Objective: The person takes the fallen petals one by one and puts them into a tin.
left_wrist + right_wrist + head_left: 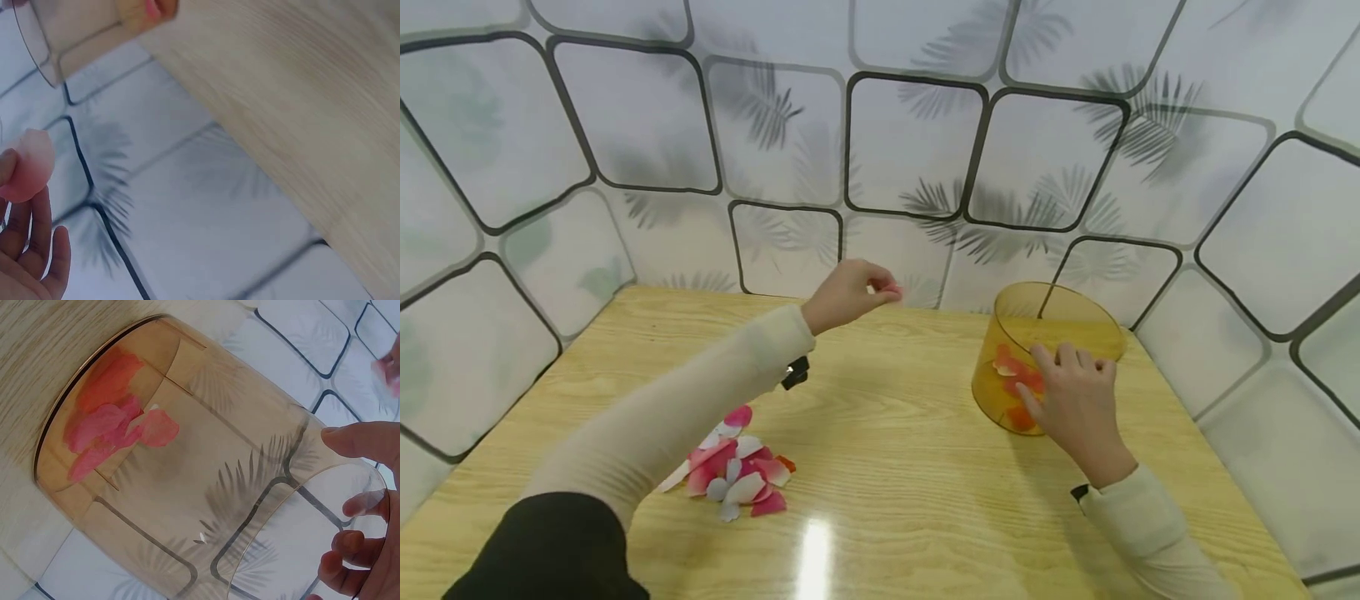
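Black fabric (pixel 550 550) bunched at the person's left arm was closest, tbh, with a long cream sleeve (pixel 677 417) running out to the left hand (pixel 850 296). That hand had a pink petal (pixel 32 165) pinched between thumb and fingers, pale at one end, held up in the air above the far part of the table (pixel 880 475). Some small black gadget (pixel 794 372) poked out under the cuff. Over on the right, the right hand (pixel 1078 408) was gripping the rim of a see-through amber container (pixel 987 375), thumb against the outside, fingers curled over the edge. So yeah, both hands were busy. That container stood on the wood, with a few red and pink petals (pixel 106 422) sitting low inside. Well apart from it, just beside the left forearm, lay a loose pile of petals (pixel 745 475), mostly pink and white plus an orange-red one. Behind everything was a pale backdrop (pixel 917 142) with dark rounded squares and grey fern prints.
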`<state>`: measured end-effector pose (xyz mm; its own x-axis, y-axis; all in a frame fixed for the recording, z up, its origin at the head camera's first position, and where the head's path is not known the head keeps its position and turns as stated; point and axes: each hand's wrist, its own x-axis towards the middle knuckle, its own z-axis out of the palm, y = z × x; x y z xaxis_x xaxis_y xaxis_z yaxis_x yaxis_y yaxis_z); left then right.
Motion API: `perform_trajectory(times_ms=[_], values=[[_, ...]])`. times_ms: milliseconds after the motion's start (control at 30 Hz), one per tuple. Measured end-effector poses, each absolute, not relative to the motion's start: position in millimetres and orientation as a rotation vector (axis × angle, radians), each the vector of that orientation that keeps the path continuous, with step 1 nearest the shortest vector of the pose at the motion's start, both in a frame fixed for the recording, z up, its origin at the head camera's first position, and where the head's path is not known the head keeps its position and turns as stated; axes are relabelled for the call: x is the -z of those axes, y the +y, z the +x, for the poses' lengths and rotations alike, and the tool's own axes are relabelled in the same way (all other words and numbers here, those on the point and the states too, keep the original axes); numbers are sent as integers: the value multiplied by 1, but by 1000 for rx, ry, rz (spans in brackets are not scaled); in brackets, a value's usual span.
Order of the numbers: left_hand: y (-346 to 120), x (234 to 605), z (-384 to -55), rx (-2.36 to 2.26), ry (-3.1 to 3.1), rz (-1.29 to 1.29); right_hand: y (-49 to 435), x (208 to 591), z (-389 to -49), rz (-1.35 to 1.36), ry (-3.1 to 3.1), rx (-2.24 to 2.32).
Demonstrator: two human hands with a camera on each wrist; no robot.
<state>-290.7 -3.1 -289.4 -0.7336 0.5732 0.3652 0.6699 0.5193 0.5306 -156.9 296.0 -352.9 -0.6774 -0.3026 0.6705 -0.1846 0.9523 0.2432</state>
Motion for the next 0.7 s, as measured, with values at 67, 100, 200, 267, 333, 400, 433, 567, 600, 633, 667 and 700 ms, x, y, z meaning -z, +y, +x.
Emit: perform_trajectory(times_ms=[67,100,200,267,333,400,433,567,600,633,667,700], values=[[18,286,-290,1018,-2604,-1115,296,353,-157,342,-2333,198],[28,285,-290,1022,-2599,-1132,296,353,-158,342,-2333,198],[55,282,-288,1029,-2595,-1170,295,353,-158,343,-2332,198],[71,280,-287,1029,-2588,-1188,296,353,-158,341,-2332,206],[86,279,-286,1034,-2583,-1202,296,353,-158,339,-2333,211],[101,278,-285,1032,-2582,-1220,296,352,-158,339,-2334,212],[107,277,-285,1030,-2580,-1230,296,352,-157,340,-2335,213],[131,273,-284,972,-2575,-1284,296,352,-157,340,-2336,207],[136,273,-285,947,-2573,-1295,296,352,-157,340,-2334,208],[141,272,-285,931,-2578,-1304,296,352,-157,340,-2332,210],[144,272,-285,914,-2583,-1317,296,352,-157,341,-2329,212],[148,271,-285,905,-2589,-1329,296,352,-157,342,-2327,215]])
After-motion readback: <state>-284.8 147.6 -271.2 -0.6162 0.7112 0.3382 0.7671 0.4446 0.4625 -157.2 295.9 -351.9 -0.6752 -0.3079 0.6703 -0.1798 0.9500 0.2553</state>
